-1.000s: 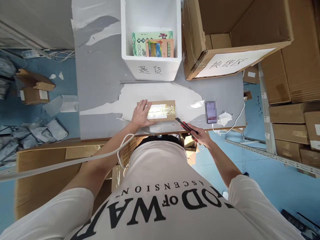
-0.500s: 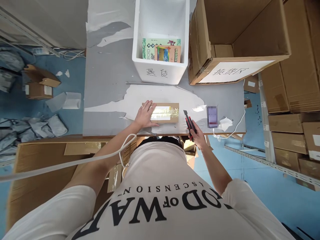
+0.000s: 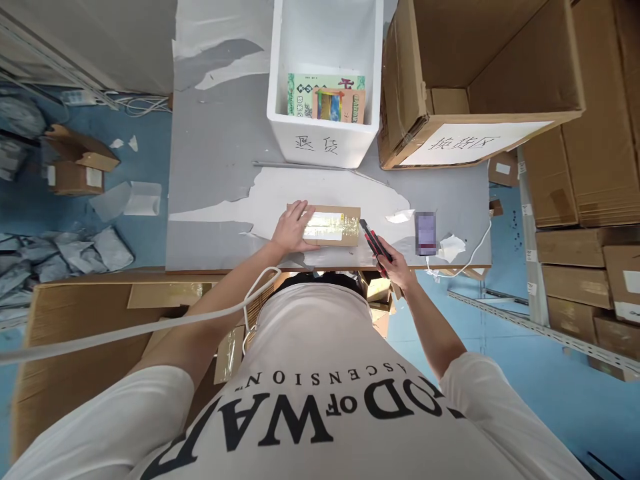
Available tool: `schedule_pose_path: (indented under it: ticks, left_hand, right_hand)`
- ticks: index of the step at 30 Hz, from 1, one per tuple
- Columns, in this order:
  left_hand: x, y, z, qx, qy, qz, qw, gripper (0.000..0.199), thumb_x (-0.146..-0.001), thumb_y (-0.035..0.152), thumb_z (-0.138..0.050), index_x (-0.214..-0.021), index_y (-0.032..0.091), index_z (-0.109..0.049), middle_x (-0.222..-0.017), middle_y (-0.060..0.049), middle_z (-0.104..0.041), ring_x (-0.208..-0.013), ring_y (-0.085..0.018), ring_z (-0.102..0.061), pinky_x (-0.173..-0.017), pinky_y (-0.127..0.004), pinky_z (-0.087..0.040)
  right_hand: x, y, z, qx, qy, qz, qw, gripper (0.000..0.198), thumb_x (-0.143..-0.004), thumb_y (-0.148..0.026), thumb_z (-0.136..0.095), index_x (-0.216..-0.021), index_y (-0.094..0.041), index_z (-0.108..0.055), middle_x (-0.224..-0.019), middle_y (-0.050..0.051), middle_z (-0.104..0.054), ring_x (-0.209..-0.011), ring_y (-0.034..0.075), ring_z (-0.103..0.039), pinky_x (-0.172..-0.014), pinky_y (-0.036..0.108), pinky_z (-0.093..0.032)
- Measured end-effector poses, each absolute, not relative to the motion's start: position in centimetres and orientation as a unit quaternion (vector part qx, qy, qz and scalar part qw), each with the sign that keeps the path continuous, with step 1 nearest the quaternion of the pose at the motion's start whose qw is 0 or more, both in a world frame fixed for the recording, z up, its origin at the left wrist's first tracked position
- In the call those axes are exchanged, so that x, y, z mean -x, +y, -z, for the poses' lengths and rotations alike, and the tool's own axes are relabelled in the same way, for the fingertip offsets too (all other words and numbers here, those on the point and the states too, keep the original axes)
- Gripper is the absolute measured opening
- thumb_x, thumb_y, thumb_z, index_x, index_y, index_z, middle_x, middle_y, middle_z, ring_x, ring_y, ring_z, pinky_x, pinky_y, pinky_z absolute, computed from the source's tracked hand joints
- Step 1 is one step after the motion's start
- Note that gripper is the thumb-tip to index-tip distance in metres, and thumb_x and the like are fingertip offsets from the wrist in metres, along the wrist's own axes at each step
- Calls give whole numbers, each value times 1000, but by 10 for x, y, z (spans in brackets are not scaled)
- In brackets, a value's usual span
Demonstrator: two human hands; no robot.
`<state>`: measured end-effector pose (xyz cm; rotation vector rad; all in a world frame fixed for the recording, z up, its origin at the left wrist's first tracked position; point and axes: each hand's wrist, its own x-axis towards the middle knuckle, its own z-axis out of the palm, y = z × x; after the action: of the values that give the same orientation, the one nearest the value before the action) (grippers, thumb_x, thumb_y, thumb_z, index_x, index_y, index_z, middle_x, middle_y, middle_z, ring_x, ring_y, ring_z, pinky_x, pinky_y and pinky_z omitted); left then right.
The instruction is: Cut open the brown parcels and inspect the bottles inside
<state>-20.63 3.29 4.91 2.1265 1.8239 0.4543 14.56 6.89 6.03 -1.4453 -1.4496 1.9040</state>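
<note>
A small cardboard box [image 3: 351, 227] with a white label and shiny clear tape lies on the table near its front edge. My left hand [image 3: 293, 228] grips its left end, fingers over the far side and top, thumb along the near side. In my right hand [image 3: 397, 265] is a red and black utility knife [image 3: 376, 245]. The knife's tip points up and left, right by the box's right end; whether it touches the cardboard I cannot tell.
Behind the box stand a white foam box [image 3: 316, 145] holding booklets and a large open carton [image 3: 400, 133]. A phone [image 3: 425, 233] on a cable and scrap paper [image 3: 451, 248] lie to the right. A white hose-like cord [image 3: 200, 319] crosses my left forearm.
The knife in my right hand has swung left, bringing its tip close to the box's right end. My left hand stays on the box.
</note>
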Motion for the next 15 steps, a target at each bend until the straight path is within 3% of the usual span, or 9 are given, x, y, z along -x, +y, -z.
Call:
schedule_pose_path:
  ticks: [10, 15]
  left_hand:
    - [208, 35, -48, -746, 627, -165, 151, 115, -56, 80, -68, -144, 12, -40, -147, -24, -40, -138, -44, -34, -113, -56, -31]
    - [206, 34, -49, -741, 626, -173, 170, 118, -54, 79, -70, -146, 12, -39, -149, -24, -37, -141, -44, -30, -115, -57, -27]
  right_hand:
    - [-165, 55, -66, 493, -564, -658, 78, 66, -85, -35, -56, -148, -27, -41, -72, 0, -62, -45, 9, -47, -37, 23, -39]
    - [-186, 41, -70, 493, -572, -650, 85, 68, -83, -40, -58, -147, -26, -42, -82, 2, -66, -44, 9, -50, -34, 23, -41]
